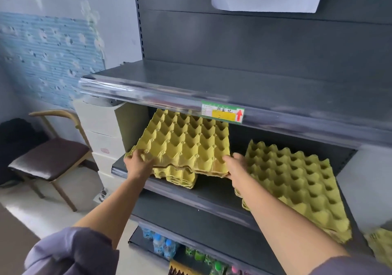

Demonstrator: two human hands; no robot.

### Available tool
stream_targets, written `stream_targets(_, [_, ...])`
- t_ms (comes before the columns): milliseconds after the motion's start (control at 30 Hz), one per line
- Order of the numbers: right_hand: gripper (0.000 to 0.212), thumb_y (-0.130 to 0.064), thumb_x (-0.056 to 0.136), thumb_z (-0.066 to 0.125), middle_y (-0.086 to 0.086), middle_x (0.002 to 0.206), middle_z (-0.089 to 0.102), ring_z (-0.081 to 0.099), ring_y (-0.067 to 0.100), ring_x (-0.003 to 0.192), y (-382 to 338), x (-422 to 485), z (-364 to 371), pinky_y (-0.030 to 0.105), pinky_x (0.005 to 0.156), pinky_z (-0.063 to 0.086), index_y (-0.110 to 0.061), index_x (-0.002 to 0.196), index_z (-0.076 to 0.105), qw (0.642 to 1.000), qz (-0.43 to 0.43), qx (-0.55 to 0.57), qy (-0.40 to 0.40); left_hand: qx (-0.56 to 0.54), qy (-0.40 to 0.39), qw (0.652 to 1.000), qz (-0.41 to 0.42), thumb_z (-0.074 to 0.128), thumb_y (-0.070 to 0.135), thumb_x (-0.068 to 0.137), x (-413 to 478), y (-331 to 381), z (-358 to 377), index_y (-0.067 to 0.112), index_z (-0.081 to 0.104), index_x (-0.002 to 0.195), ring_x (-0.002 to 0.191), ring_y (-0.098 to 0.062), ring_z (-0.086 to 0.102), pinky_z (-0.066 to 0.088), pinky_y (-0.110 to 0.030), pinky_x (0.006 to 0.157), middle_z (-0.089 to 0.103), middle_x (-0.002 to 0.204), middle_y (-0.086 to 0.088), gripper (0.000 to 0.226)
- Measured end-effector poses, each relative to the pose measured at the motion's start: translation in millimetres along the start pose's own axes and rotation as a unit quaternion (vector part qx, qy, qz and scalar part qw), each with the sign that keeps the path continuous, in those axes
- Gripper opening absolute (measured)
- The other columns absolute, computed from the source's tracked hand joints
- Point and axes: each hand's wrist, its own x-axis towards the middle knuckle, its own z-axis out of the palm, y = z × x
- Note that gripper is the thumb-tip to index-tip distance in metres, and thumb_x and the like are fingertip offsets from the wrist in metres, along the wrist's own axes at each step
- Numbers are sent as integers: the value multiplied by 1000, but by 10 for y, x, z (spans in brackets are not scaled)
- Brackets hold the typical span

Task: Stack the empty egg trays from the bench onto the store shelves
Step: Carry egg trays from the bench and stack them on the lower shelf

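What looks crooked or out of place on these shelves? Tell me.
The held egg tray is tilted, its front edge raised above the small tray stack beneath, not yet seated. The right-hand tray stack sits skewed, its front corner overhanging the middle shelf edge. Nothing looks damaged or spilled.

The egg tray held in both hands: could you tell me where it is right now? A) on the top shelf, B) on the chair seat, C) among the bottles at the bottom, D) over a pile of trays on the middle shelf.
D: the left hand and right hand grip the egg tray by its near corners, tilted over the pile of trays on the middle shelf.
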Motion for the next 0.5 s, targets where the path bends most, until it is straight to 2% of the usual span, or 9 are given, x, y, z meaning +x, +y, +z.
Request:
stream_targets(100, [19,-15,94,51,8,101,54,58,31,102,16,81,397,50,92,50,-8,111,52,999,-5,-27,32,10,-21,1000,3,61,10,86,393,-67,-145,9,45,133,105,-33,45,35,-34,100,29,137,-19,49])
stream_targets(200, [19,-18,93,53,10,102,58,61,32,97,33,114,734,53,87,52,-6,107,53,998,-3,-34,51,21,-35,999,11,59,5,86,747,-152,-263,8,45,133,91,-27,44,38,-32,94,28,137,-18,49])
stream_targets(333, [21,-29,91,58,13,103,63,63,31,92,104,196,1025,53,83,54,-9,98,57,997,-2,-40,63,27,-47,998,15,58,4,86,1080,-269,-337,8,45,133,91,-29,45,37,-31,93,27,138,-19,49])
stream_targets(433, [29,-39,89,60,8,105,64,63,25,93,106,252,1153,44,83,55,-13,102,59,997,0,-70,46,37,-69,997,9,58,5,86,1261,-344,-332,8,44,135,101,-33,48,37,-34,96,27,141,-19,51])
stream_targets(500, [32,-37,91,58,6,108,61,60,22,97,125,254,1193,33,78,51,-11,109,58,989,10,-149,14,73,-90,993,-3,57,7,87,1334,-408,-317,9,44,136,99,-31,47,36,-33,94,29,141,-20,51])
